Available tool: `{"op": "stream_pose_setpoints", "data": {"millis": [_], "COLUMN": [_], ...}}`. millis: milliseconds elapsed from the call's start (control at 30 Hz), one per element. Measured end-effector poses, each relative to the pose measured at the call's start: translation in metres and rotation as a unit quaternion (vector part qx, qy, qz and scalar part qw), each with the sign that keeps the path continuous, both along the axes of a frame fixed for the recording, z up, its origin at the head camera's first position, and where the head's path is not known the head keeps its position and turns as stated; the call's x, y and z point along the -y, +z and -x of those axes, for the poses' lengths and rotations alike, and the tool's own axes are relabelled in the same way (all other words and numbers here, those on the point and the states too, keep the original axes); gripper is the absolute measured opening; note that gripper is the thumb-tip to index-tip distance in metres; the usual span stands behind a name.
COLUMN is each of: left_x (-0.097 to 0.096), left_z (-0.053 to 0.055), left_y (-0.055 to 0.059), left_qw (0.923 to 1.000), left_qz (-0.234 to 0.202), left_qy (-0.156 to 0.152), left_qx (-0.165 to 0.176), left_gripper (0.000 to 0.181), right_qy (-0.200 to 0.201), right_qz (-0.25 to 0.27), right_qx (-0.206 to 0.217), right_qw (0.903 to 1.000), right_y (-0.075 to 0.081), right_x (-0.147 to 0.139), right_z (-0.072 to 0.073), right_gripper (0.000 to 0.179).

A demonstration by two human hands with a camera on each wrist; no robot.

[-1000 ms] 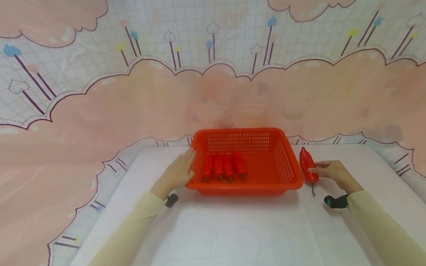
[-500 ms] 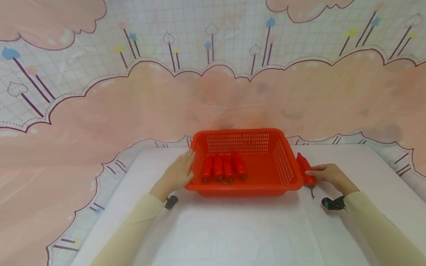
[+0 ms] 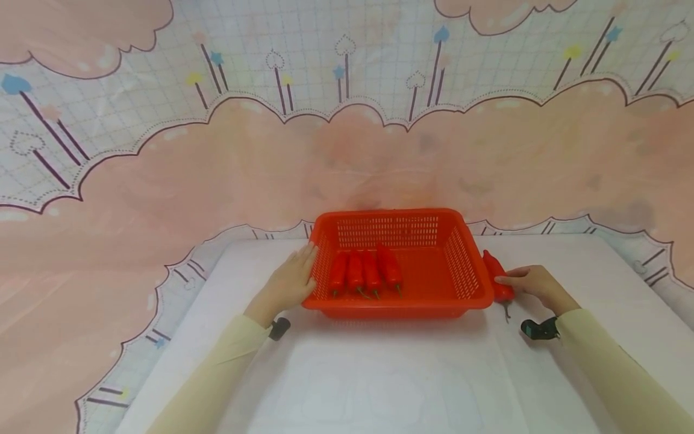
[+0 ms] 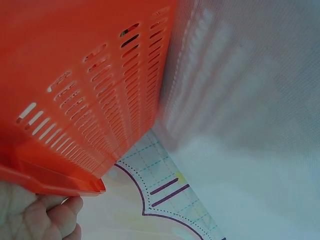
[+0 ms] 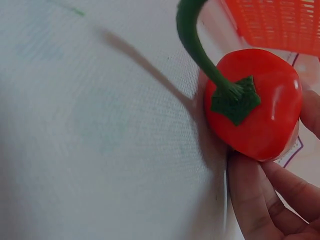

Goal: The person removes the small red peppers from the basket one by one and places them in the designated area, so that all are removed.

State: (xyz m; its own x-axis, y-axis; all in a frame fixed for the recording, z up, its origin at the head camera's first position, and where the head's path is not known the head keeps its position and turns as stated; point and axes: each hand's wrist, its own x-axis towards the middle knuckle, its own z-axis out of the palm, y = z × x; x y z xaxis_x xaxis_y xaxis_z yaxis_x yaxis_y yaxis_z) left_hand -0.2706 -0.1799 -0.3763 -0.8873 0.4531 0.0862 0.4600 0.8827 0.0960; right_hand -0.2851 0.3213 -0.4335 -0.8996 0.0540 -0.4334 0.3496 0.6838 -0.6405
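An orange-red plastic basket (image 3: 406, 304) with slotted walls stands on the white table. Several long red peppers (image 3: 355, 272) with green stems lie side by side in its left half. My left hand (image 3: 290, 280) holds the basket's left rim; in the left wrist view its curled fingers (image 4: 62, 220) show just below the rim, with the thumb hidden. Outside the basket's right wall lies another red pepper (image 3: 499, 280), stem toward me. My right hand (image 3: 534, 286) pinches it, and in the right wrist view the thumb and fingers (image 5: 250, 195) are on different sides of the pepper (image 5: 255, 110).
A cloth printed with clouds and candles (image 3: 379, 157) hangs behind the table as a backdrop. The white tabletop (image 3: 390, 374) runs in front of the basket and on both sides. A dark wrist camera (image 3: 541, 329) sits below the right wrist, another (image 3: 279, 328) below the left.
My right hand has brought the pepper slightly left and toward me, down against the basket's right side. During the last half second it has barely moved. The left hand stays on the rim.
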Motion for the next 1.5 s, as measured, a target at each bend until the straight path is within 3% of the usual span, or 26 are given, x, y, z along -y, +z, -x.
{"op": "stream_pose_setpoints", "data": {"millis": [667,1100,1500], "left_x": [-0.0003,-0.0007,0.0002], "left_z": [0.0004,0.0018,0.0014], "left_y": [0.0031,0.0033,-0.0015], "left_qw": [1.0,1.0,1.0], "left_qz": [-0.006,-0.006,-0.008], "left_qy": [0.004,0.004,0.001], "left_qx": [0.003,0.002,0.003], "left_gripper": [0.067,0.068,0.067], "right_qy": [0.028,0.0,0.018], "right_qz": [-0.008,-0.011,-0.024], "right_qx": [-0.015,-0.017,-0.007], "right_qw": [0.9995,0.9998,0.9995], "right_y": [0.0062,0.0019,0.0054], "right_x": [0.0019,-0.0012,-0.0046], "right_z": [-0.0036,-0.0067,-0.008], "right_gripper": [0.086,0.086,0.088]}}
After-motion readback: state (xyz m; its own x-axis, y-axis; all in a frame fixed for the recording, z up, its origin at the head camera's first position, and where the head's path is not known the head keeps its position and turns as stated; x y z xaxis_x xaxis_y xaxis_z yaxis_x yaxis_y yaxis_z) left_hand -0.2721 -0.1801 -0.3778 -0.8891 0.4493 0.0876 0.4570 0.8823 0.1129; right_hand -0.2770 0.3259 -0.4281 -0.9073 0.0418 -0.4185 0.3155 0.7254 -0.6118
